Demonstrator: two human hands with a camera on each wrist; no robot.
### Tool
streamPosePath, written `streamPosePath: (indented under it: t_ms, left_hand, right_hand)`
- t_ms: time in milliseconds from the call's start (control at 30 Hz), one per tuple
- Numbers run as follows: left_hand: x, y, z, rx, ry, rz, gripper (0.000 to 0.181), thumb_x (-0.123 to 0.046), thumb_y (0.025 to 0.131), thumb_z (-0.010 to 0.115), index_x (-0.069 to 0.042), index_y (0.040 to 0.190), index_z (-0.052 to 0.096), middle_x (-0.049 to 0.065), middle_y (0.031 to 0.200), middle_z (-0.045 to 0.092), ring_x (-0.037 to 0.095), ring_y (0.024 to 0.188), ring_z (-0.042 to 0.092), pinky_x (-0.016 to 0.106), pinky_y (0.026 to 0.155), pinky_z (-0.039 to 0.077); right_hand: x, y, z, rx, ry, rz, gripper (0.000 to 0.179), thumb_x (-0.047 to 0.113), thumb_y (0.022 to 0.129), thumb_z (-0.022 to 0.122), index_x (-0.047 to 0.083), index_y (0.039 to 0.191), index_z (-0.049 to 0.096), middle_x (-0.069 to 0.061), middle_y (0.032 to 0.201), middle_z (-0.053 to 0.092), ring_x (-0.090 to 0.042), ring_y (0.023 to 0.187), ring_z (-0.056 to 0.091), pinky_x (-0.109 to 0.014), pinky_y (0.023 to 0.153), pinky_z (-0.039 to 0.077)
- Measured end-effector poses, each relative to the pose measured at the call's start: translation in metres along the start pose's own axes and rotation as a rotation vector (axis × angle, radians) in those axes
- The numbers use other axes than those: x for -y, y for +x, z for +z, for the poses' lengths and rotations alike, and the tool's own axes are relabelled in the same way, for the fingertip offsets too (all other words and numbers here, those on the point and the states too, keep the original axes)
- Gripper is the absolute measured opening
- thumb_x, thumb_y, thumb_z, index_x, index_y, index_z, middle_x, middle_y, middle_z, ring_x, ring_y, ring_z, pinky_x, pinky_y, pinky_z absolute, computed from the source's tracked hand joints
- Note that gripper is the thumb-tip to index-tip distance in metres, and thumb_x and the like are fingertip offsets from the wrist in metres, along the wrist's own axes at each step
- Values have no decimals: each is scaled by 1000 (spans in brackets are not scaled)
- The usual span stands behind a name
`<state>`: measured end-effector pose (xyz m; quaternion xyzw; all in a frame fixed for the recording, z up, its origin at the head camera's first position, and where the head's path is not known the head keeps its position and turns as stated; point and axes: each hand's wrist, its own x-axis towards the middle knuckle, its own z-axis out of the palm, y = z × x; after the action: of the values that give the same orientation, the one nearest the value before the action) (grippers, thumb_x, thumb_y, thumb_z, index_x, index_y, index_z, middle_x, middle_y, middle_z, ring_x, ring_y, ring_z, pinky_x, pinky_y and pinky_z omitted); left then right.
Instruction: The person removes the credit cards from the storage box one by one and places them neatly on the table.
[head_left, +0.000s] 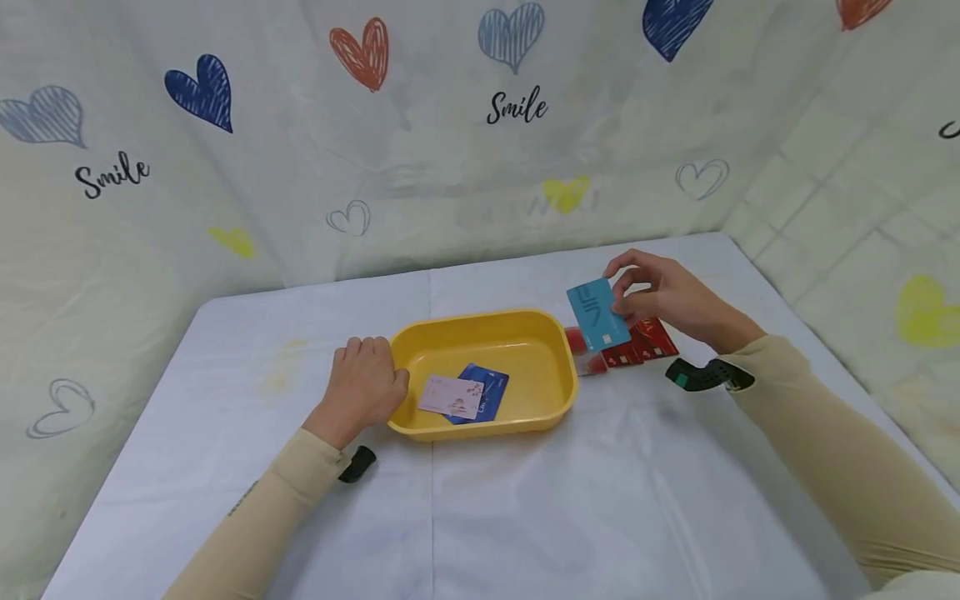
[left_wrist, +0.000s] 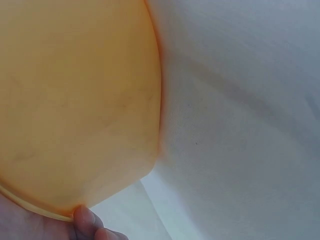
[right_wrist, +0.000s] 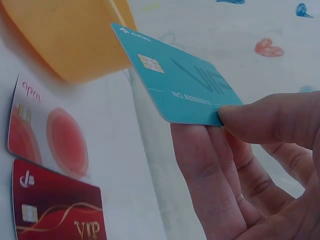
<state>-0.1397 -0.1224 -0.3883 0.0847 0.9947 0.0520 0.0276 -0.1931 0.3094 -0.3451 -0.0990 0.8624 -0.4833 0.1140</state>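
My right hand (head_left: 656, 292) pinches a teal VIP bank card (head_left: 596, 312) between thumb and fingers, raised just right of the yellow tray (head_left: 525, 367). The right wrist view shows the teal card (right_wrist: 175, 75) tilted, its chip and number facing up. My left hand (head_left: 363, 383) grips the tray's left rim, its fingers curled over the edge. Inside the tray, a pale pink card (head_left: 450, 396) overlaps a blue card (head_left: 491, 393). In the left wrist view the tray's outer wall (left_wrist: 80, 100) fills the left side, with fingertips (left_wrist: 85, 218) at its rim.
Under and beside the raised card, red cards (head_left: 652, 339) lie overlapped on the white-covered table (head_left: 525, 517). A white card with red circles (right_wrist: 37, 100) lies by the dark red VIP card (right_wrist: 60, 200). A heart-printed curtain (head_left: 450, 150) hangs behind the table.
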Motion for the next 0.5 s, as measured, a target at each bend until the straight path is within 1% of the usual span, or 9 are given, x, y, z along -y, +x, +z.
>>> streamPosePath:
  t_ms: [233, 500]
  left_hand:
    - [1, 0, 1, -36, -1, 18, 27, -25, 97, 44, 0, 87, 47, 12, 80, 46, 31, 83, 41, 40, 77, 31]
    - [0, 0, 0, -16, 5, 7, 27, -26, 97, 44, 0, 90, 48, 13, 82, 46, 31, 84, 41, 41, 79, 31]
  right_hand:
    - [-16, -4, -9, -25, -29, 28, 35, 18, 101, 61, 17, 134, 49, -9, 107, 60, -25, 88, 70, -34, 80, 62]
    - [-28, -11, -18, -47, -20, 52, 35, 24, 102, 62, 20, 134, 49, -9, 109, 61, -24, 91, 71, -33, 83, 62]
